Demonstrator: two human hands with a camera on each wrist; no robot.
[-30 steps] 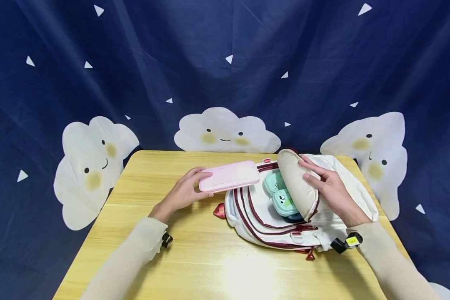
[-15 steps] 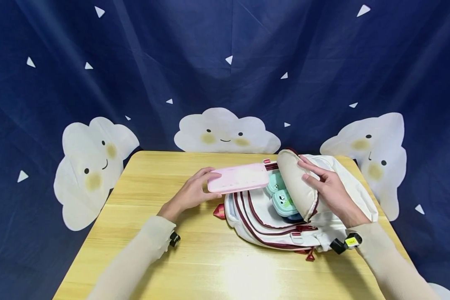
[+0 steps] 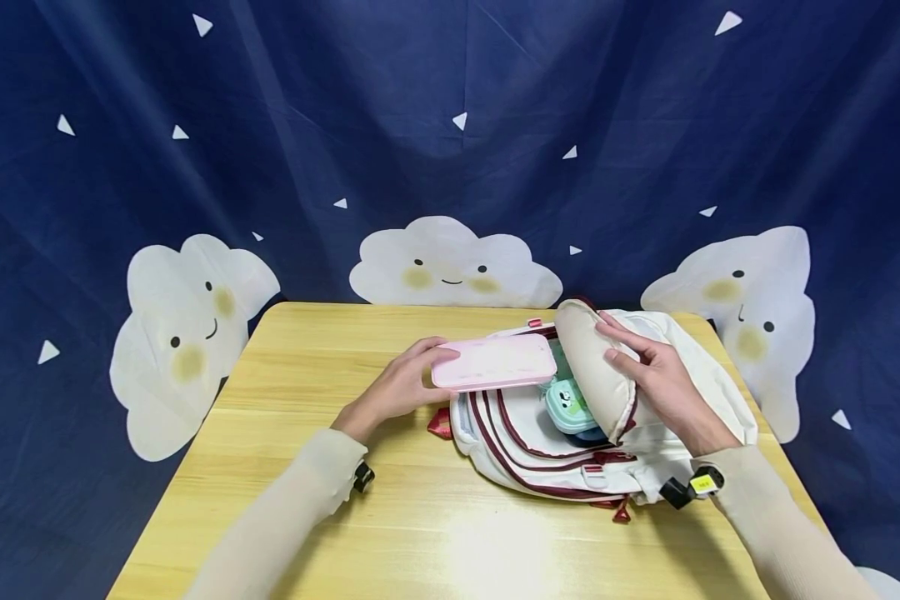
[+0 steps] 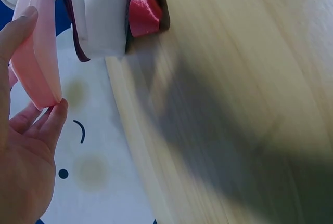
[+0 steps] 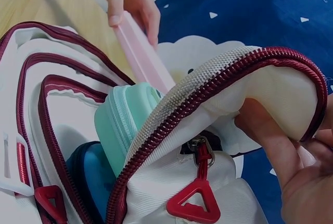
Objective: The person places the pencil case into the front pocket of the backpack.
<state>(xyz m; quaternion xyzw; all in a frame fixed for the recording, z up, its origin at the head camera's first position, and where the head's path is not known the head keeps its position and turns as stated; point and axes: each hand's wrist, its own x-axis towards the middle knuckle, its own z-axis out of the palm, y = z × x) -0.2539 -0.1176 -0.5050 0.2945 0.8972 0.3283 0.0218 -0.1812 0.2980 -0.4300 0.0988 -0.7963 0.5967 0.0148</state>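
My left hand [image 3: 401,385] grips one end of a flat pink case [image 3: 495,363], thumb on one side and fingers on the other. The case's far end overlaps the mouth of a white backpack [image 3: 523,423] with dark red zips, lying on its back on the table. With my right hand [image 3: 666,385] I hold back the front pocket's cream flap [image 3: 594,360], fingers behind it in the right wrist view. Inside the pocket sit mint-green zip cases [image 3: 570,403], one with a panda print. A dark blue zip case [image 5: 92,180] lies beside them, partly hidden.
The wooden table [image 3: 390,533] runs out to the left and front of the backpack. A red ribbon loop [image 3: 439,423] sticks out at its left end, and red zip pulls [image 5: 193,203] hang from it. A dark blue curtain [image 3: 307,150] with cloud prints hangs behind.
My left hand has carried the pink case to the right and slightly nearer me, over the pocket opening, covering more of the rear mint case. My right hand stays on the flap.
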